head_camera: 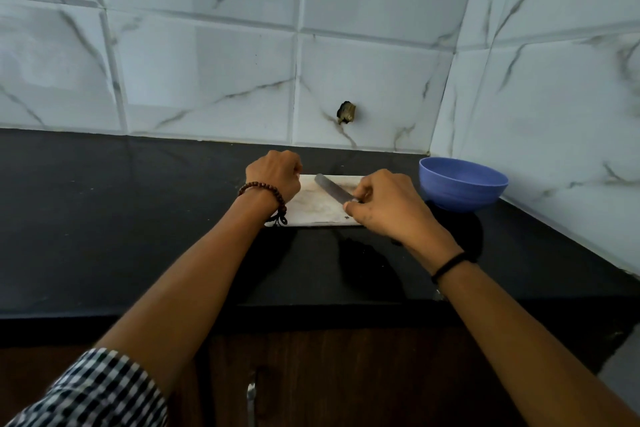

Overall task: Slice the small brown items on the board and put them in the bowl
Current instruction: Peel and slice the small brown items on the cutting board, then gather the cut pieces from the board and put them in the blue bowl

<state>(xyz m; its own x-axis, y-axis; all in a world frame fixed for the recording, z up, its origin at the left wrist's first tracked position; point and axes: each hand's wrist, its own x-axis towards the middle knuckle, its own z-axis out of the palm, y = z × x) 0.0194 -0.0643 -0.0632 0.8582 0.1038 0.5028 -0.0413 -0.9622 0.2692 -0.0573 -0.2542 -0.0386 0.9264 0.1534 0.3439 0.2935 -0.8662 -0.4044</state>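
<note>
R of board [318, 210]: bowl [462, 189] close; tiled wall [346, 80] just behind; counter [121, 218] room L.

Head view, looking down, near counter [138, 218].

on the counter [138, 218], close to the back wall: board [318, 210], with bowl [460, 196] just beside it to the right, in the corner. at the board's left end, left hand [273, 177]; at its right end, right hand [384, 204] gripping knife [330, 189], blade slanting back-left over the board.
</note>
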